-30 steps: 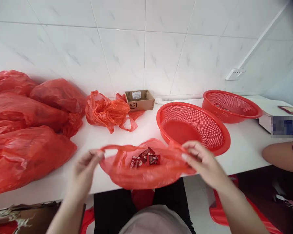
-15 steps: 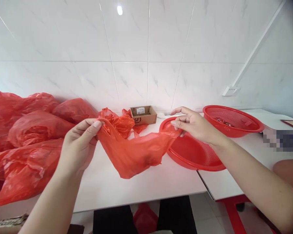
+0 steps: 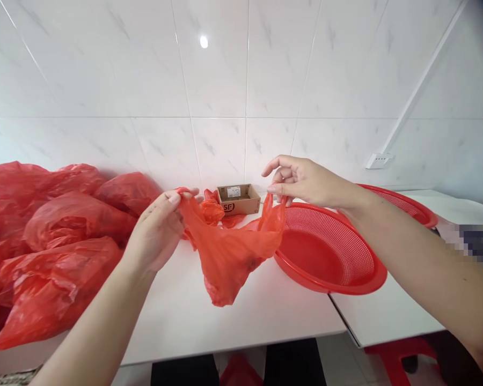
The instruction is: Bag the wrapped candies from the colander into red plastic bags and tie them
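A red plastic bag (image 3: pixel 233 249) hangs between my two hands above the white table. My left hand (image 3: pixel 159 228) pinches one upper corner between thumb and fingers. At the other side, my right hand (image 3: pixel 295 179) grips the opposite upper edge with thumb and forefinger, its other fingers curled loosely. The bag sags in the middle, and a small dark patch shows through low on its right side; what is inside I cannot make out. Just right of the bag sits a red perforated basket (image 3: pixel 322 273), with nothing visible in it. More crumpled red plastic (image 3: pixel 212 208) lies behind my left hand.
Filled red bags (image 3: pixel 60 289) are heaped on the left of the table (image 3: pixel 241 327). A small open cardboard box (image 3: pixel 241 203) stands against the tiled wall. Behind my right forearm is a second red basket (image 3: pixel 416 206). A red stool (image 3: pixel 402 351) is under the right-hand table.
My hands have come closer together, the right one rising and moving left. The bag now hangs deeper and narrower. The view has tilted up slightly.
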A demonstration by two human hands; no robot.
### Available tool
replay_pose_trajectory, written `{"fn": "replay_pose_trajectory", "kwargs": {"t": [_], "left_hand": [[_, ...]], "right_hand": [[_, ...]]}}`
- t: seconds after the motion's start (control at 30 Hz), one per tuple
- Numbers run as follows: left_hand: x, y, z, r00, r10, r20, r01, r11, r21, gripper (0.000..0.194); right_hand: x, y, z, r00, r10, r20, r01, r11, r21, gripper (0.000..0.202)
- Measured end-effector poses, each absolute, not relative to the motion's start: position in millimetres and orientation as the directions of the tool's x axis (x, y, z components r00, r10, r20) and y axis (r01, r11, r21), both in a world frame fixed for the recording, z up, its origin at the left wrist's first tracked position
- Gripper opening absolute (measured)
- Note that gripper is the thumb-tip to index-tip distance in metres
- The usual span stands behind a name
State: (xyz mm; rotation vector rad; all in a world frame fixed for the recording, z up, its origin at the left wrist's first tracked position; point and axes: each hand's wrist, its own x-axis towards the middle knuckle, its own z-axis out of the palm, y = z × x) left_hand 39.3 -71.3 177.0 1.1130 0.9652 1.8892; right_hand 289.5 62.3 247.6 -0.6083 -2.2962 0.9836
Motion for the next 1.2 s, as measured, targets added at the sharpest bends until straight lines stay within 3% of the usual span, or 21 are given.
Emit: {"fn": "replay_pose_trajectory", "kwargs": {"t": [0.1, 0.2, 0.3, 0.37, 0.53, 0.67, 0.8, 0.9, 1.0, 1.1, 1.2], "left_hand": [[49.7, -66.5, 179.5, -0.162, 0.929, 0.332, -0.166, -0.358, 0.919, 0.029], [61.1, -62.3, 183.4, 0.106, 0.977, 0.186, 0.054, -0.192, 0.98, 0.055], [71.9, -57.7, 185.6, 0.234, 0.972, 0.016, 0.32, -0.092, 0.943, 0.053], [76.3, -54.8, 184.6, 0.217, 0.976, -0.014, 0.378, -0.07, 0.923, 0.043], [71.7, -49.9, 176.0, 0.08, 0.997, -0.003, 0.251, -0.017, 0.968, 0.043], [62.3, -45.4, 167.3, -0.01, 0.998, -0.055, 0.139, 0.056, 0.989, 0.04], [55.2, -41.7, 164.3, 0.1, 0.995, 0.01, 0.12, -0.022, 0.993, 0.037], [52.1, -42.1, 167.8, 0.214, 0.973, 0.085, 0.219, -0.132, 0.967, 0.03], [53.6, -44.9, 170.5, 0.271, 0.961, 0.055, 0.377, -0.158, 0.913, 0.017], [57.8, -47.5, 166.1, 0.21, 0.974, 0.081, 0.526, -0.183, 0.831, 0.016], [60.1, -47.1, 155.3, 0.06, 0.961, 0.269, 0.693, -0.234, 0.682, 0.022]], "right_hand": [[276.3, 55.4, 251.3, -0.786, 0.528, 0.32, 0.15, 0.666, -0.731, 0.02], [258.5, 44.7, 252.6, -0.823, 0.469, 0.32, 0.117, 0.691, -0.713, 0.019], [239.2, 31.3, 248.5, -0.889, 0.35, 0.294, 0.037, 0.697, -0.716, 0.018], [230.1, 24.8, 242.3, -0.898, 0.293, 0.329, -0.024, 0.713, -0.701, 0.019], [228.6, 34.0, 216.8, -0.843, 0.368, 0.393, 0.039, 0.769, -0.638, 0.021], [238.0, 46.0, 197.3, -0.864, 0.402, 0.303, 0.068, 0.691, -0.72, 0.019], [246.3, 29.7, 196.6, -0.846, 0.395, 0.358, -0.051, 0.609, -0.792, 0.015], [244.1, 18.7, 194.6, -0.84, 0.362, 0.404, -0.183, 0.511, -0.84, 0.017], [231.9, 26.4, 175.8, -0.721, 0.524, 0.453, -0.183, 0.487, -0.854, 0.016], [217.8, 40.0, 148.5, -0.732, 0.586, 0.348, -0.1, 0.413, -0.905, 0.018], [211.4, 43.3, 131.4, -0.81, 0.545, 0.216, -0.048, 0.306, -0.951, 0.026]]}}
